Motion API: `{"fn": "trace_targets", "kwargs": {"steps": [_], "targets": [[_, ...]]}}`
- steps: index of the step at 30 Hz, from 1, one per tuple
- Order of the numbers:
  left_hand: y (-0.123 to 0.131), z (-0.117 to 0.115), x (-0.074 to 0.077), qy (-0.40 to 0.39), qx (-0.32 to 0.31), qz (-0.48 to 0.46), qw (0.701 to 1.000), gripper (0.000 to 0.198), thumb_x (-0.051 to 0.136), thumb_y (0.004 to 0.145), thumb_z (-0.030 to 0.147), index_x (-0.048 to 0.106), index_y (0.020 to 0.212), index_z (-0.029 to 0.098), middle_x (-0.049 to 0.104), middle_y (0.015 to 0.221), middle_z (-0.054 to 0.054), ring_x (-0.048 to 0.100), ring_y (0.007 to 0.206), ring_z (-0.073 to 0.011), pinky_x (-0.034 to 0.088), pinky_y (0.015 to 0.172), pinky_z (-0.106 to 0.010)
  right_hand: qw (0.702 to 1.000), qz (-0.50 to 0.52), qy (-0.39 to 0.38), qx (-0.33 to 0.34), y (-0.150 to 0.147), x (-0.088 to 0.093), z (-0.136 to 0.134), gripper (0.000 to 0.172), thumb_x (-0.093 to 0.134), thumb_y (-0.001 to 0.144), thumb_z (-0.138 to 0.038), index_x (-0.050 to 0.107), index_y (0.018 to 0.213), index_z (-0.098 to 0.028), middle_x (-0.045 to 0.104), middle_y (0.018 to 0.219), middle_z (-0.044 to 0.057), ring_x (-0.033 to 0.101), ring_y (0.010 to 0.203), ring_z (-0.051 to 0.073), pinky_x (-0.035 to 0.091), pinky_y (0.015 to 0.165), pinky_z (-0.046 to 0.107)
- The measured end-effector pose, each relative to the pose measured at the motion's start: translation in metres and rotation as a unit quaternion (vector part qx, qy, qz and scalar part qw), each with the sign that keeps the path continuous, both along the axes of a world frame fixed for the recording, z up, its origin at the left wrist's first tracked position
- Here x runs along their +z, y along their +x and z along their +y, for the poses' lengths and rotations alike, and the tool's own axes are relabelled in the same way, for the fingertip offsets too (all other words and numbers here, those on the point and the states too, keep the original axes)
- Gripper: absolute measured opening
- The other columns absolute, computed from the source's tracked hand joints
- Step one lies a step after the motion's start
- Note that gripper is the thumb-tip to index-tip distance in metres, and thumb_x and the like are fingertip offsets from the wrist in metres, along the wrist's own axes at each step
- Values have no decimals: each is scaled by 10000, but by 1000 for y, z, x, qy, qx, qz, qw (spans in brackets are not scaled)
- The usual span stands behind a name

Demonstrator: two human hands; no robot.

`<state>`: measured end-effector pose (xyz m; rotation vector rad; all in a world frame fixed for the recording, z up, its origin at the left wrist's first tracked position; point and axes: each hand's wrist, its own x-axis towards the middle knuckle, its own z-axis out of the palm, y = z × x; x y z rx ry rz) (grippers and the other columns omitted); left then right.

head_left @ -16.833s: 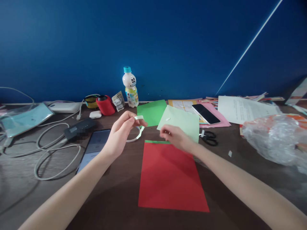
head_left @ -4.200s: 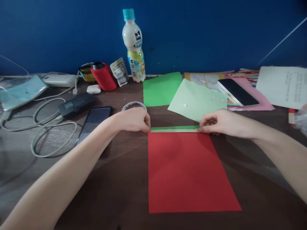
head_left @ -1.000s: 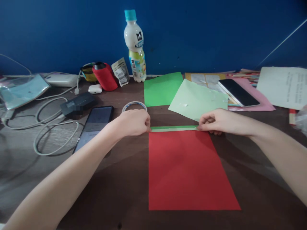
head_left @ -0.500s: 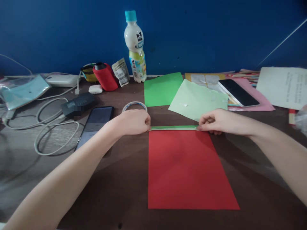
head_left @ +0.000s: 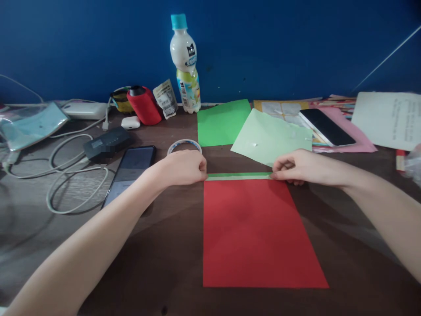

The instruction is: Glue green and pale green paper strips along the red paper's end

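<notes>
A narrow green paper strip [head_left: 238,176], with a paler band along its near side, lies across the far edge of a red sheet of paper [head_left: 256,232]. My left hand [head_left: 186,167] is closed on the strip's left end, its fingertips mostly hidden. At the right end, my right hand [head_left: 292,166] pinches the strip between thumb and curled fingers. The red sheet rests flat on the dark table. Just behind my left hand is a roll of tape [head_left: 184,142], partly covered by that hand.
Bright green paper [head_left: 223,123] and pale green paper [head_left: 272,136] lie beyond the strip. A white phone [head_left: 327,127] rests on papers at right. Left are a dark phone [head_left: 131,169], a black device [head_left: 107,144] and cables. A bottle [head_left: 186,66] stands by the blue wall.
Both hands stay in place at the strip's ends. The strip's pale band looks slightly wider toward me; the red sheet has not moved.
</notes>
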<state>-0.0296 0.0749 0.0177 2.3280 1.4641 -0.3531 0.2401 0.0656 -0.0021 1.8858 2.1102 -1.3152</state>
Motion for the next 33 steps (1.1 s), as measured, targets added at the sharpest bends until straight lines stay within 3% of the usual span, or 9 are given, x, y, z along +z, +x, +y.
{"fn": "trace_targets", "kwargs": {"steps": [18, 33], "targets": [[1, 0, -1, -2, 17, -11, 1000, 155, 465, 649, 269, 608, 641, 211, 623, 676, -4, 519, 613, -144, 333, 538, -255, 1000, -7, 1, -2, 0, -1, 1, 205, 570, 681, -375, 566, 704, -172, 547, 610, 2, 483, 510, 98, 392, 465, 215], [-4, 2, -4, -9, -7, -38, 999, 159, 466, 681, 285, 599, 642, 206, 639, 697, -8, 532, 636, -150, 340, 564, -261, 1000, -2, 0, 0, 1, 1, 0, 215, 594, 669, -385, 568, 700, -174, 538, 595, 0, 484, 505, 100, 388, 457, 217]]}}
